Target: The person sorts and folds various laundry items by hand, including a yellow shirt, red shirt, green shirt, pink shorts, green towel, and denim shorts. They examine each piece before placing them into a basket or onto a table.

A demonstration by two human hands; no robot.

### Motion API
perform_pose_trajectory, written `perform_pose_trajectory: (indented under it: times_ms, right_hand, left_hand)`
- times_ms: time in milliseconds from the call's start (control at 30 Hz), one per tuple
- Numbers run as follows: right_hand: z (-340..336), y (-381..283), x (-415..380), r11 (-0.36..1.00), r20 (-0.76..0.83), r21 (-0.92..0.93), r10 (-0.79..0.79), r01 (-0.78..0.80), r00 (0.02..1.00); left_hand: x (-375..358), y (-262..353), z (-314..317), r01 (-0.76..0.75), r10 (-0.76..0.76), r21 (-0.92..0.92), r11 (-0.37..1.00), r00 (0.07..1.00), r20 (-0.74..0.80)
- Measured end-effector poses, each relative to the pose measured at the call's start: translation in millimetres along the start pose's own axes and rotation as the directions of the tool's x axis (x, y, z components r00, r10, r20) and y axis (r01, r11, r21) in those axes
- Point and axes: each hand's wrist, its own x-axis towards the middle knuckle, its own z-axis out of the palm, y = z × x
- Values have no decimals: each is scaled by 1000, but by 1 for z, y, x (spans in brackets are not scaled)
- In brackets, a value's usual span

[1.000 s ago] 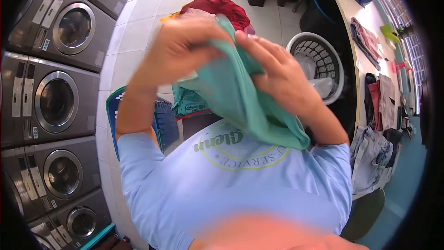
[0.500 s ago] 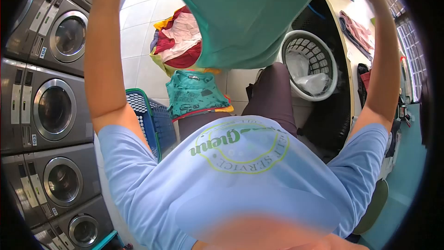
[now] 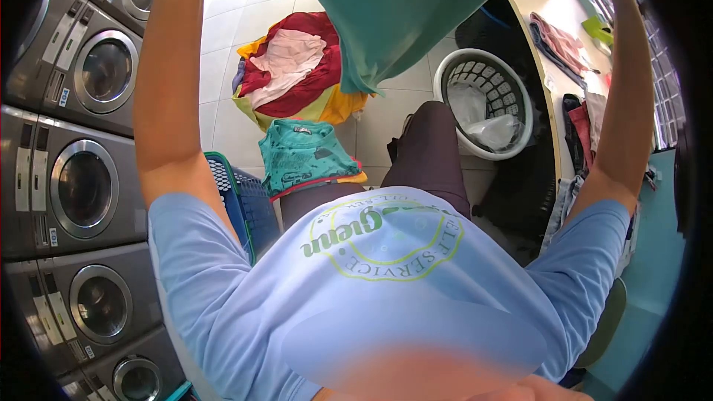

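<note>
Both of my arms reach up past the top edge, so neither hand shows. Only my left forearm and my right forearm are visible. Between them a plain teal-green cloth hangs from above the frame, its lower edge gathered to a narrow point. What grips it is out of sight. On my thigh rests a folded teal printed garment with red and yellow edges showing beneath it. Beyond it a heap of clothes, with dark red, pink and yellow pieces, lies on the tiled floor.
Stacked front-loading machines line the left side. A blue-green plastic basket stands by my left hip. To the right is a white round laundry basket with clear plastic inside. Clothes lie on a pale counter.
The teal-green cloth has shifted right, and its lower edge has drawn in from a broad curve to a point. More of the clothes heap shows. Both arms have moved slightly.
</note>
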Motion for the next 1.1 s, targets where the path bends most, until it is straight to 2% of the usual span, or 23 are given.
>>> perform_pose_trajectory:
  times_ms: [67,133,167,200,233,267,300,333,367,433,500,533,567,600,633,733,767,833,867,933,1000,1067,1100]
  right_hand:
    - [-13,-1,-9,997,-8,-18,-81,81,997]
    - [-35,-24,-28,990,14,51,-132,131,991]
    - [-50,-56,-47,982,40,132,-141,134,989]
    - [-75,-86,-61,968,266,226,50,-113,963]
    - [-83,-96,-76,949,386,269,50,-164,921]
    - [-83,-98,-91,926,528,310,20,-215,849]
    - [-75,-96,-100,895,648,346,-13,-280,761]
    - [-59,-90,-108,852,749,368,-34,-373,661]
    - [-34,-78,-118,783,822,382,-45,-492,567]
    - [29,-57,-144,474,897,430,-131,-768,422]
    - [75,-58,-193,-139,837,412,-334,-900,434]
    - [83,-72,-220,-423,775,315,-401,-849,487]
    - [90,-86,-247,-605,737,210,-418,-768,532]
    - [96,-95,-270,-695,736,174,-379,-697,561]
    - [101,-98,-290,-733,758,207,-299,-648,580]
    - [120,-78,-324,-638,793,447,-42,-627,608]
    - [119,-77,-317,-641,802,456,-5,-617,598]
    - [111,-83,-288,-362,827,557,159,-747,539]
    - [109,-79,-275,-206,820,566,241,-799,519]
    - [112,-52,-257,-93,801,586,218,-805,558]
    - [99,-31,-228,110,695,671,251,-733,674]
    - [72,-27,-196,70,607,760,277,-646,745]
    - [55,-27,-183,182,538,764,350,-619,767]
  left_hand:
    - [-10,9,-1,-49,50,106,993,999,-1]
    - [-28,29,-8,-63,73,-102,993,993,95]
    - [-38,28,-33,-14,24,-95,995,994,104]
    - [-48,27,-57,36,-26,-86,996,993,113]
    - [-59,47,-62,-238,286,-169,956,882,375]
    - [-58,32,-79,63,54,-253,965,901,430]
    - [-56,18,-96,381,-196,-352,855,866,461]
    - [-53,4,-114,612,-420,-434,661,781,462]
    - [-56,-11,-86,595,-434,-387,704,793,428]
    - [-71,-34,-14,545,-442,-291,786,825,351]
    - [-121,-40,44,820,-728,-445,361,546,415]
    - [-162,-55,51,831,-621,-509,225,524,583]
    - [-204,-70,62,824,-516,-548,146,536,668]
    - [-233,-49,59,916,-640,-363,171,383,666]
    - [-267,-89,43,822,-276,-451,346,549,789]
    - [-257,-79,28,802,-15,-590,91,594,805]
    - [-256,-79,27,812,-158,-549,199,580,799]
    - [-252,-79,28,815,-417,-419,400,569,708]
    - [-243,-81,30,848,-467,-389,361,525,711]
    - [-214,-83,36,901,-566,-333,278,434,701]
    - [-190,-67,38,824,-572,-427,372,566,594]
    - [-173,-56,35,764,-564,-501,406,641,521]
    - [-166,-46,33,744,-529,-533,402,664,529]
